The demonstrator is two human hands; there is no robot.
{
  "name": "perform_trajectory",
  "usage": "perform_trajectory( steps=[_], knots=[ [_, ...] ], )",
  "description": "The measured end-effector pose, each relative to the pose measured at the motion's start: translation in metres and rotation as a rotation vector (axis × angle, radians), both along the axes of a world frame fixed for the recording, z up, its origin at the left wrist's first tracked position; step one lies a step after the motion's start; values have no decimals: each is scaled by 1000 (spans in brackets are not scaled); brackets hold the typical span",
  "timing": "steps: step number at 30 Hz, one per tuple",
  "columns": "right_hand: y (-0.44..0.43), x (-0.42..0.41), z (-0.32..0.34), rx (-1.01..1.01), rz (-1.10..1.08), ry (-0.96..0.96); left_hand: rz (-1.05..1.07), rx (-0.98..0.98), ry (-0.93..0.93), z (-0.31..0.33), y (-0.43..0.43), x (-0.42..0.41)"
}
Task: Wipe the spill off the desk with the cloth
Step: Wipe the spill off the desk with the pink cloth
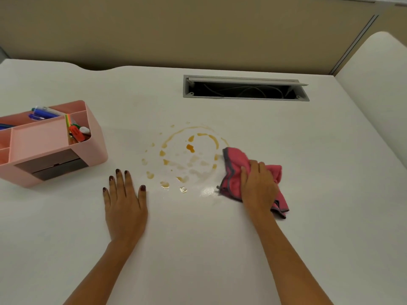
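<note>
Right hand (258, 183) atop cloth (233, 172), fingertips hidden.

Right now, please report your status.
Left hand flat on desk. Right hand pressing cloth at spill edge. Spill mostly unwiped. Path clear.

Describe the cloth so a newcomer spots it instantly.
Start at the white desk and find the amber spill at its centre. Just right of the spill lies the cloth, pressed under the right hand. It is the only crumpled pink fabric, edged in grey.
</note>
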State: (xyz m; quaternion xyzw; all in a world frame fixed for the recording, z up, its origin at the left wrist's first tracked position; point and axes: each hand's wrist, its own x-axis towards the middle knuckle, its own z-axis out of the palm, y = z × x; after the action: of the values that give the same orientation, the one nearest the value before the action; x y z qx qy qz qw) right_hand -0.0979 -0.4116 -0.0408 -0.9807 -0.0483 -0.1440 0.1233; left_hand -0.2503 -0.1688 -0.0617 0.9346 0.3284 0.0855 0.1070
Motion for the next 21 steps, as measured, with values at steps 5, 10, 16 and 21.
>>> perform_trajectory(
  steps=[5, 10, 16, 21],
  knots=[
    [24, -8, 2, -78, -14, 84, -1, 14, 12, 0, 0, 1],
    [49, -59, -9, -149, 296, -85, -1, 8, 5, -3, 1, 1],
    [24, -25, 0, -74, 77, -3, 5, -2, -4, -4, 2, 0],
    [36, -7, 6, -16, -38, 95, 5, -3, 4, -4, 2, 0]
  ],
)
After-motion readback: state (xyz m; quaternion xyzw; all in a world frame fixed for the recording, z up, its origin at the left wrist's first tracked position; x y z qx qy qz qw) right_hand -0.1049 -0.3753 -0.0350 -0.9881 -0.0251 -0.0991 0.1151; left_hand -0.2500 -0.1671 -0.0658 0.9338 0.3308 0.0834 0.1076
